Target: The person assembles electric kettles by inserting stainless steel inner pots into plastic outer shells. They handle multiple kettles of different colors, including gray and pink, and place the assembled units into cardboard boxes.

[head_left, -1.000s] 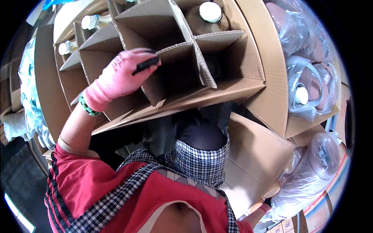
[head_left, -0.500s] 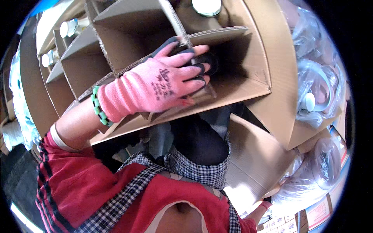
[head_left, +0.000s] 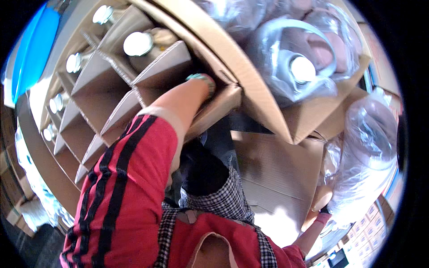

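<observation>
Carton (head_left: 220,106) hides left hand, plastic bag (head_left: 366,174) borders right hand (head_left: 323,215) — fingers' grip, I cannot tell.

This looks like a packing area, in a storeroom or small workshop, though which cannot be told. A cardboard carton (head_left: 219,109) with dividers (head_left: 118,114) holds at least 5 white-capped bottles (head_left: 137,43); plastic-wrapped containers (head_left: 288,87) crowd beside it, near a bulging clear bag (head_left: 364,174), a bare cardboard panel (head_left: 277,172) and small printed boxes (head_left: 364,232).
</observation>
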`<state>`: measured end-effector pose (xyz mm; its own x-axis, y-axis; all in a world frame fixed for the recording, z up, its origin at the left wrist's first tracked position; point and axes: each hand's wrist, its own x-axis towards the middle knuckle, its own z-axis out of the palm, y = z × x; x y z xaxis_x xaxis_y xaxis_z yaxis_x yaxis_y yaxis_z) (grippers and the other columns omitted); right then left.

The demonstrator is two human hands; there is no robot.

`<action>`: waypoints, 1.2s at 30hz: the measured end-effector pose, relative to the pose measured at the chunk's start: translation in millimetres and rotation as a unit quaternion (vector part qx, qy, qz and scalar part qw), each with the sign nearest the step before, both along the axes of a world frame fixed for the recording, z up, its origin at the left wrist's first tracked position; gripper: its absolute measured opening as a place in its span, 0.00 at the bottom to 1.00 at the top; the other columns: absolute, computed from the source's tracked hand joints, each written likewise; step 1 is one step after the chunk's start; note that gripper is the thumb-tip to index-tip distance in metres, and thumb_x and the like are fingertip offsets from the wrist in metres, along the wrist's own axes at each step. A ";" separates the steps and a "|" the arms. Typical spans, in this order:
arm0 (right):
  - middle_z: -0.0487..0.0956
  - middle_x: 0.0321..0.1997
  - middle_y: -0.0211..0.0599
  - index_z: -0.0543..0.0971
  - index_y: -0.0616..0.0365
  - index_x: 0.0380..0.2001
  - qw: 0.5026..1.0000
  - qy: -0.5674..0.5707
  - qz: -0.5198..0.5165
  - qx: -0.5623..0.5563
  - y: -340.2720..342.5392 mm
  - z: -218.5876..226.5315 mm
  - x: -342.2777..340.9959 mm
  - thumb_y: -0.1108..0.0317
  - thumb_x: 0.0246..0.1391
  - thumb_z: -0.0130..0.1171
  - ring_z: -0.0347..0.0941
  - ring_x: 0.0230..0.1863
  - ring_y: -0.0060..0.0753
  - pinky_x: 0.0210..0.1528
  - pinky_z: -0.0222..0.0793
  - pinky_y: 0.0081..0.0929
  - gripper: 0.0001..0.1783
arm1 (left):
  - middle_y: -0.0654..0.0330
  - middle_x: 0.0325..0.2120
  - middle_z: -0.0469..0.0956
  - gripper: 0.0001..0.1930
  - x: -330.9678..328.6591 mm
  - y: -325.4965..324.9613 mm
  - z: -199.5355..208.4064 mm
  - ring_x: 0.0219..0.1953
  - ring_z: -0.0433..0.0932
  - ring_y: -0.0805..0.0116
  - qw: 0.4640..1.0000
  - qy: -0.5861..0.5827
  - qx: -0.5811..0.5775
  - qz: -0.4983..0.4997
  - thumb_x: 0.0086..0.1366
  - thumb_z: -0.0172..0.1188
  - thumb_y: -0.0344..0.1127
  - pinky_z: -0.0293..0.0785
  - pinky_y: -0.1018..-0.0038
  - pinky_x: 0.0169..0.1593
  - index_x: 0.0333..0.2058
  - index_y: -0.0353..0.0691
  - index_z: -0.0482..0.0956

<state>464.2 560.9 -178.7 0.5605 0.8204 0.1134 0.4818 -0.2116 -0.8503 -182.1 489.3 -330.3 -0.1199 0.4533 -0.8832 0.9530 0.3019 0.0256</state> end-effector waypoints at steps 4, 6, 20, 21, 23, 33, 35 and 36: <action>0.69 0.50 0.41 0.66 0.62 0.50 0.998 0.061 -0.025 0.016 1.9 1.9 22.6 0.61 0.53 0.47 0.65 0.49 0.39 0.52 0.60 0.32 0.23 | 0.51 0.43 0.73 0.16 -11.1 -29.4 -28.3 0.45 0.72 0.58 0.990 -0.122 0.026 -0.061 0.51 0.50 0.37 0.68 0.65 0.47 0.38 0.39 0.77; 0.69 0.50 0.41 0.65 0.62 0.50 0.996 0.086 -0.030 0.019 3.9 1.4 32.0 0.62 0.53 0.46 0.65 0.49 0.39 0.52 0.60 0.32 0.23 | 0.51 0.43 0.73 0.16 -22.4 -58.6 -64.1 0.44 0.73 0.56 0.988 -0.151 -0.022 -0.033 0.53 0.47 0.36 0.68 0.64 0.47 0.38 0.39 0.76; 0.68 0.51 0.41 0.65 0.62 0.50 0.977 0.201 -0.056 0.044 -5.2 -17.0 67.0 0.62 0.53 0.46 0.65 0.49 0.40 0.53 0.60 0.32 0.22 | 0.45 0.33 0.74 0.14 2.9 -49.5 143.5 0.35 0.74 0.51 0.909 -0.045 0.376 0.173 0.52 0.56 0.38 0.70 0.62 0.39 0.33 0.33 0.73; 0.68 0.51 0.41 0.65 0.62 0.50 0.975 0.209 -0.061 0.051 -9.4 -19.6 70.8 0.62 0.53 0.46 0.65 0.49 0.40 0.53 0.60 0.32 0.22 | 0.48 0.33 0.74 0.13 5.9 -56.6 181.0 0.35 0.74 0.54 0.873 -0.020 0.476 0.107 0.53 0.55 0.35 0.70 0.64 0.38 0.35 0.34 0.73; 0.68 0.51 0.41 0.65 0.62 0.50 0.971 0.225 -0.063 0.058 -9.6 -23.3 75.5 0.62 0.53 0.46 0.65 0.49 0.40 0.53 0.60 0.32 0.22 | 0.53 0.32 0.75 0.11 8.7 -77.1 253.3 0.35 0.75 0.60 0.793 -0.038 0.596 0.122 0.54 0.54 0.29 0.70 0.69 0.38 0.37 0.35 0.73; 0.68 0.51 0.41 0.65 0.62 0.50 0.931 0.355 -0.036 0.077 -6.5 -57.4 81.2 0.62 0.54 0.45 0.65 0.50 0.40 0.53 0.59 0.33 0.22 | 0.57 0.37 0.74 0.13 43.5 86.8 223.2 0.40 0.72 0.63 0.241 -0.802 0.262 0.480 0.55 0.51 0.29 0.69 0.68 0.46 0.41 0.37 0.71; 0.68 0.51 0.41 0.65 0.62 0.50 0.923 0.376 -0.029 0.083 -5.4 -60.8 82.0 0.62 0.54 0.45 0.65 0.50 0.40 0.53 0.59 0.33 0.22 | 0.56 0.36 0.75 0.13 76.3 100.9 200.4 0.39 0.73 0.62 0.403 -0.650 0.438 0.473 0.56 0.51 0.34 0.70 0.66 0.45 0.41 0.37 0.71; 0.68 0.51 0.41 0.65 0.62 0.50 0.917 0.388 -0.032 0.085 -9.7 -65.5 84.6 0.62 0.54 0.45 0.65 0.50 0.40 0.53 0.59 0.33 0.22 | 0.56 0.35 0.75 0.14 90.9 99.5 207.3 0.38 0.74 0.63 0.344 -0.690 0.353 0.530 0.57 0.52 0.36 0.71 0.67 0.43 0.41 0.36 0.71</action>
